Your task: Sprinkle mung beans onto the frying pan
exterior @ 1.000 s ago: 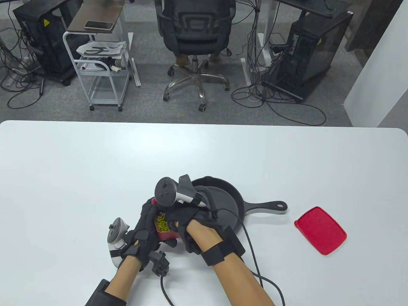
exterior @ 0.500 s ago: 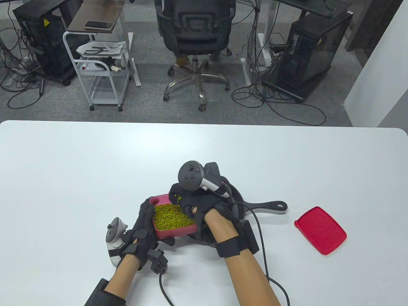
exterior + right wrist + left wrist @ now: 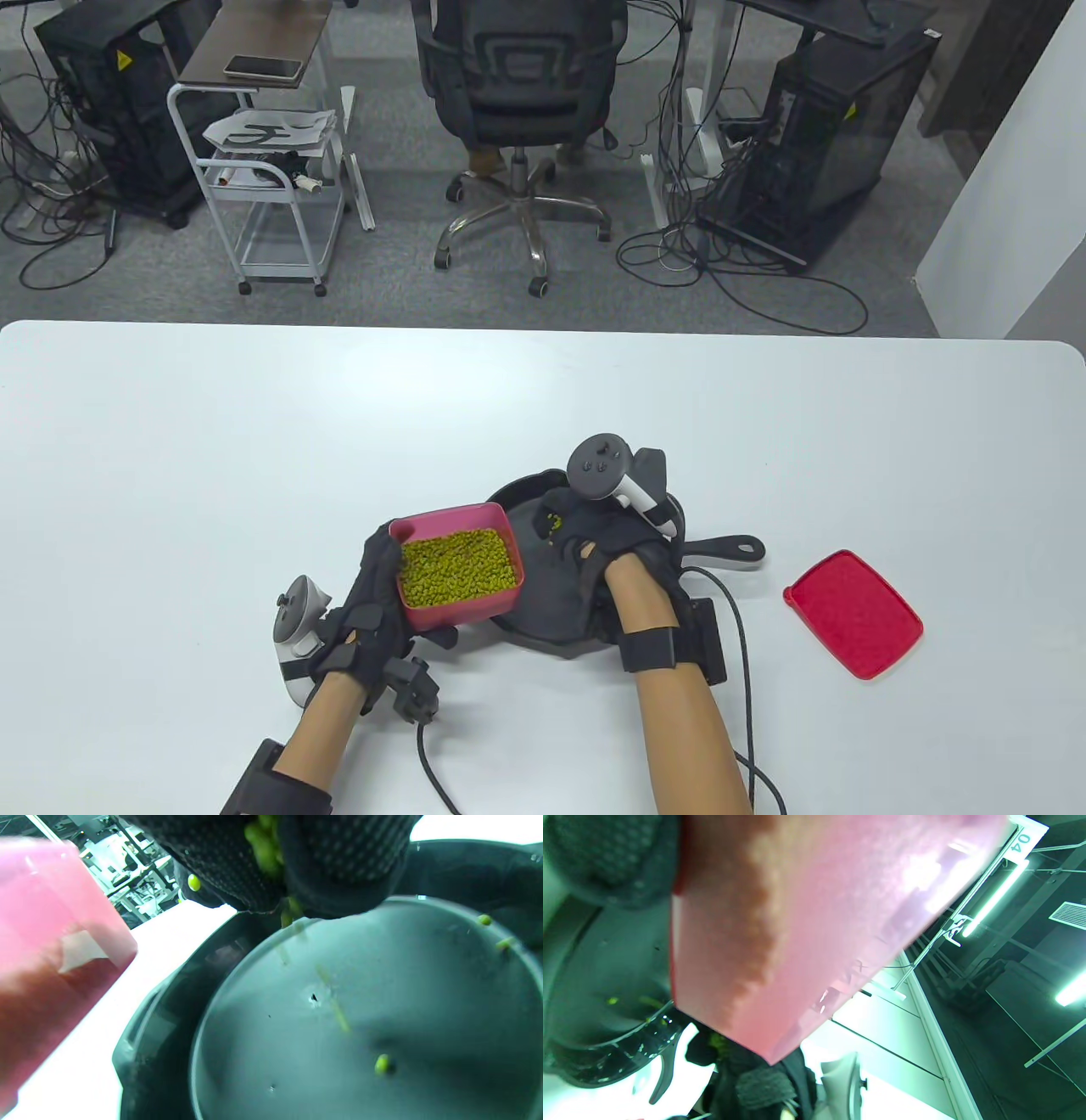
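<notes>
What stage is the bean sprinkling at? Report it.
Done: the red lid is off, and the left hand holds the pink container of mung beans. In hand: the right hand releases pinched beans over the frying pan, where few lie. Left: more pinches.

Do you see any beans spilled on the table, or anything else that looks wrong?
Nothing stands out. No beans show on the table; those falling from the right hand land inside the pan.

I note my left hand (image 3: 373, 620) holds the bean box (image 3: 458, 567) left of the frying pan (image 3: 551, 594), my right hand (image 3: 611, 543) above it, the lid (image 3: 853, 613) right.
</notes>
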Available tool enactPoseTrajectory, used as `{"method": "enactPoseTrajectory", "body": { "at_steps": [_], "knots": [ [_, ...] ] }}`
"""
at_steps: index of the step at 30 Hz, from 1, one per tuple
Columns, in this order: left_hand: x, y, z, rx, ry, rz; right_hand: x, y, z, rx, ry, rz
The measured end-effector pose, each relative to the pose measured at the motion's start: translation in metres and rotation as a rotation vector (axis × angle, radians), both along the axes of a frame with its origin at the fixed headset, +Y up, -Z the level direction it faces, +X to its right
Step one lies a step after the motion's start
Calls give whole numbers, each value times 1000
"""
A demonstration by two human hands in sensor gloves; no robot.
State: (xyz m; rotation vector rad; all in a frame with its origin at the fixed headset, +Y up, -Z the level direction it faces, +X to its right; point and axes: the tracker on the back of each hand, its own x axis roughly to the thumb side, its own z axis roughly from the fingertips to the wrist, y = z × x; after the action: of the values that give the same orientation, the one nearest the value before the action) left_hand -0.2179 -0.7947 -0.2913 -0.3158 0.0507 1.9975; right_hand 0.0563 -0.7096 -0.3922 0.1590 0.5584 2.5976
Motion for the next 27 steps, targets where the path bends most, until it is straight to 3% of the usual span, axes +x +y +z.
{"method": "enactPoseTrajectory", "body": {
  "at_steps": [9,14,20,27],
  "knots": [
    [-4,2,-1,1,-1,-2,-20,-17,-19,-11,-13,-22],
    [-5,2,-1,-2,-1,-3,-23,-13,-34,51,-30,32],
    [-9,2,-4,-9,9,1,-15,-8,-49,25,-42,130],
    [-11,2,-5,-14,8,3,4,-2,-45,-33,-23,239]
  ]
}}
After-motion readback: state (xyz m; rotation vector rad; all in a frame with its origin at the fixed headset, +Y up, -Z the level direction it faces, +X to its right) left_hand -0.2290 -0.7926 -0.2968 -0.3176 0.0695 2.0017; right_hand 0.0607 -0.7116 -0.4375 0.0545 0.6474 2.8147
